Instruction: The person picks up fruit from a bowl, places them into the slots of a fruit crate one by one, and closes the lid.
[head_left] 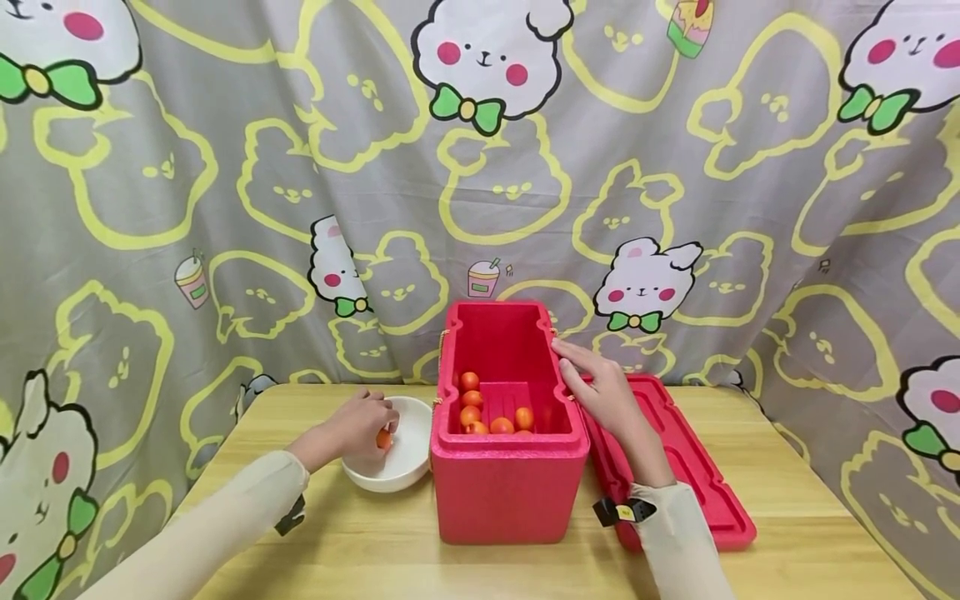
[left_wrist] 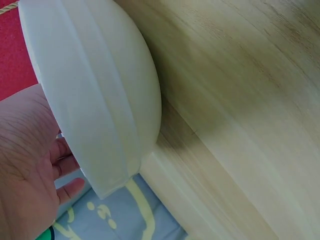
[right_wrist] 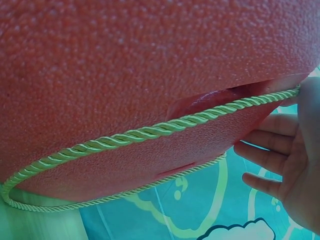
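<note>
My left hand (head_left: 362,425) reaches into a white bowl (head_left: 408,462), its fingers curled round a small round orange fruit (head_left: 384,439). In the left wrist view, the side of the bowl (left_wrist: 100,95) hides the fingertips and the fruit. Just right of the bowl stands an uncovered red foam box (head_left: 510,496), with several more orange fruits (head_left: 501,426) on its floor toward the near end. My right hand (head_left: 606,392) rests on the box's right rim, fingers extended. The right wrist view shows that hand (right_wrist: 280,155) against the box wall, fingers fairly straight, beside a gold twisted cord (right_wrist: 165,128).
A red lid (head_left: 693,475) lies on the wooden table (head_left: 337,550) to the right of the box, partly under my right forearm. Behind the table hangs a grey curtain (head_left: 405,200) with cartoon prints. Gold cords run along both sides of the box.
</note>
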